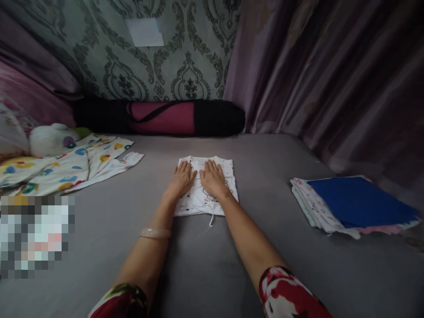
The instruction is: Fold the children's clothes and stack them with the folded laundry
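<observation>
Left hand and right hand: laid flat side by side, backs uppermost, fingers extended and slightly parted, thumbs directed toward each other; nothing pinched. Directly beneath both: white garment, folded to a compact, roughly rectangular packet on the grey sheet; drawstring trailing from the near edge.

Progress, by judgement: folding of the white garment largely complete, pressing flat apparently in hand. Right of the white garment, well apart: folded stack, blue cloth on top; already folded. Left of the white garment, well apart: patterned cloth, spread loosely; not yet folded. Left of and nearer than the white garment: pixelated area, contents and condition impossible to tell. Beyond the white garment, lying crosswise at the far edge: black-and-pink bag, apparently unrelated to the folding.
</observation>
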`<act>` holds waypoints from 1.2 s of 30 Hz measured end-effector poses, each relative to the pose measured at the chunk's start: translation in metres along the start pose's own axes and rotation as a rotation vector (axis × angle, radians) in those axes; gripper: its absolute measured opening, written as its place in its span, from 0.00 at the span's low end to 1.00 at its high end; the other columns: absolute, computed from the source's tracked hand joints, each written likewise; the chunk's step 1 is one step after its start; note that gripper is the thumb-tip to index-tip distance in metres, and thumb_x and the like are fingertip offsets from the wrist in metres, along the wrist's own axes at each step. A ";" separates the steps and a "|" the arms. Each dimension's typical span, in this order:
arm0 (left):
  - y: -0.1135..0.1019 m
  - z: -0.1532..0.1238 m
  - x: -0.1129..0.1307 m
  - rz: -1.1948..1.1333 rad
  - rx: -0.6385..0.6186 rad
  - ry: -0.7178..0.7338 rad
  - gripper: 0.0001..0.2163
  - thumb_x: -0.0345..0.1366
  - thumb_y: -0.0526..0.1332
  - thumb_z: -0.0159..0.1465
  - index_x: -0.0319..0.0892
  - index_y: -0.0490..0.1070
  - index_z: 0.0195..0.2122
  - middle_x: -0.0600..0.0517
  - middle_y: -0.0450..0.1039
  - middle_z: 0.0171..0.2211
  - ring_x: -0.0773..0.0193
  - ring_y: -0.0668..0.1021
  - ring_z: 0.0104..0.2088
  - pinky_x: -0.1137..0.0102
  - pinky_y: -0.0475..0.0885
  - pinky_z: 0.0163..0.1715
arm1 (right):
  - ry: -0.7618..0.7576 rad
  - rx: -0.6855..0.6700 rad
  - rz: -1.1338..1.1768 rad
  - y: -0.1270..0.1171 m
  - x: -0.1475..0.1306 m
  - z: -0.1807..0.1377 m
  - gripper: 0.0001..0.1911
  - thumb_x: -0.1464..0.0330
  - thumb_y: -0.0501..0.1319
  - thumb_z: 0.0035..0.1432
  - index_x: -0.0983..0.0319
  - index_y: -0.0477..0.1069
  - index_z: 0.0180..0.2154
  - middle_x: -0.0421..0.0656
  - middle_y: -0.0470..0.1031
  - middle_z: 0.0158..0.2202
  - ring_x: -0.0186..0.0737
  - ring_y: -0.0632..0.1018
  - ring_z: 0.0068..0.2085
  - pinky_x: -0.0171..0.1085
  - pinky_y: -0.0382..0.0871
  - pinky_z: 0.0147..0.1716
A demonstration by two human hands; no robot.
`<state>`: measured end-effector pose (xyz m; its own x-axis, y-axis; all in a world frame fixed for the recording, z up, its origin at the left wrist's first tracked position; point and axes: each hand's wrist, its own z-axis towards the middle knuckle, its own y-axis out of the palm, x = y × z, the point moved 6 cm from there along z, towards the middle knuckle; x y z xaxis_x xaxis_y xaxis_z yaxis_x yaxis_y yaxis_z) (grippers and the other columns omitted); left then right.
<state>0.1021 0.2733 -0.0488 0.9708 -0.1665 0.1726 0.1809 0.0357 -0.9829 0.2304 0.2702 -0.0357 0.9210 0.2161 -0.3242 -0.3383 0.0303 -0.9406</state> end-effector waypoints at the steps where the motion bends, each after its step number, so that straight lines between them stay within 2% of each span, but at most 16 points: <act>1: -0.002 -0.001 0.000 0.001 0.018 0.010 0.28 0.45 0.40 0.71 0.32 0.54 0.66 0.39 0.52 0.67 0.51 0.53 0.68 0.54 0.49 0.65 | 0.011 -0.001 0.012 -0.003 0.003 0.001 0.31 0.62 0.41 0.69 0.75 0.53 0.65 0.54 0.52 0.68 0.48 0.51 0.69 0.47 0.38 0.66; 4: -0.006 -0.002 -0.002 -0.010 0.029 0.007 0.29 0.44 0.40 0.71 0.30 0.52 0.66 0.38 0.50 0.68 0.51 0.52 0.68 0.53 0.47 0.66 | 0.122 0.061 0.001 -0.012 0.020 0.002 0.31 0.63 0.42 0.68 0.75 0.51 0.66 0.56 0.50 0.68 0.51 0.49 0.69 0.49 0.37 0.66; 7: -0.002 -0.002 -0.006 -0.041 -0.027 -0.048 0.30 0.46 0.40 0.71 0.30 0.51 0.67 0.38 0.48 0.68 0.50 0.51 0.68 0.53 0.49 0.65 | 0.214 0.089 -0.050 -0.010 0.036 0.001 0.31 0.64 0.43 0.67 0.77 0.51 0.65 0.58 0.50 0.68 0.52 0.49 0.69 0.50 0.36 0.66; 12: 0.001 -0.001 -0.008 -0.037 -0.049 -0.076 0.31 0.47 0.40 0.70 0.30 0.50 0.67 0.38 0.47 0.69 0.50 0.50 0.69 0.54 0.47 0.66 | 0.222 0.035 -0.053 -0.004 0.042 0.002 0.31 0.63 0.42 0.68 0.77 0.51 0.65 0.57 0.50 0.68 0.52 0.50 0.69 0.50 0.36 0.66; 16: -0.002 -0.001 -0.014 -0.041 -0.019 -0.088 0.31 0.47 0.38 0.71 0.30 0.49 0.68 0.39 0.46 0.69 0.51 0.48 0.69 0.53 0.43 0.66 | 0.273 0.091 -0.060 -0.016 0.050 0.003 0.32 0.62 0.41 0.68 0.76 0.51 0.65 0.58 0.48 0.69 0.53 0.49 0.69 0.52 0.38 0.65; 21: 0.001 -0.002 -0.022 -0.056 -0.088 -0.139 0.30 0.48 0.38 0.70 0.36 0.47 0.69 0.42 0.43 0.70 0.50 0.49 0.69 0.50 0.44 0.65 | 0.320 0.050 -0.065 -0.015 0.061 -0.001 0.33 0.61 0.41 0.68 0.78 0.52 0.65 0.59 0.49 0.68 0.55 0.51 0.68 0.50 0.43 0.65; 25: -0.006 -0.005 -0.020 -0.048 -0.078 -0.143 0.29 0.47 0.39 0.70 0.35 0.49 0.68 0.42 0.44 0.70 0.49 0.49 0.69 0.47 0.43 0.65 | 0.305 0.039 -0.042 -0.018 0.059 0.000 0.33 0.61 0.41 0.69 0.78 0.52 0.65 0.59 0.49 0.68 0.55 0.50 0.68 0.50 0.41 0.65; 29: -0.014 -0.006 -0.007 -0.011 -0.017 -0.041 0.28 0.44 0.39 0.70 0.33 0.51 0.67 0.41 0.47 0.69 0.50 0.48 0.69 0.48 0.40 0.66 | 0.148 0.051 -0.029 -0.021 0.042 0.009 0.32 0.60 0.39 0.69 0.73 0.52 0.66 0.55 0.48 0.69 0.51 0.47 0.69 0.50 0.37 0.66; 32: -0.009 -0.004 -0.002 -0.039 -0.045 0.002 0.29 0.47 0.39 0.70 0.34 0.51 0.67 0.42 0.47 0.69 0.52 0.48 0.69 0.53 0.43 0.66 | 0.094 -0.029 -0.036 -0.009 0.035 0.015 0.32 0.60 0.40 0.69 0.73 0.50 0.66 0.53 0.48 0.69 0.48 0.48 0.69 0.47 0.37 0.66; 36: 0.002 0.001 -0.011 -0.107 -0.093 -0.069 0.30 0.49 0.41 0.70 0.36 0.50 0.68 0.41 0.45 0.69 0.48 0.48 0.69 0.50 0.46 0.65 | 0.087 -0.059 -0.049 0.000 0.037 0.017 0.31 0.61 0.41 0.69 0.73 0.50 0.66 0.53 0.49 0.69 0.48 0.50 0.69 0.46 0.38 0.66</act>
<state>0.0917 0.2757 -0.0523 0.9559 -0.0967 0.2772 0.2712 -0.0710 -0.9599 0.2612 0.2950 -0.0457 0.9504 0.1298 -0.2828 -0.2827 -0.0195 -0.9590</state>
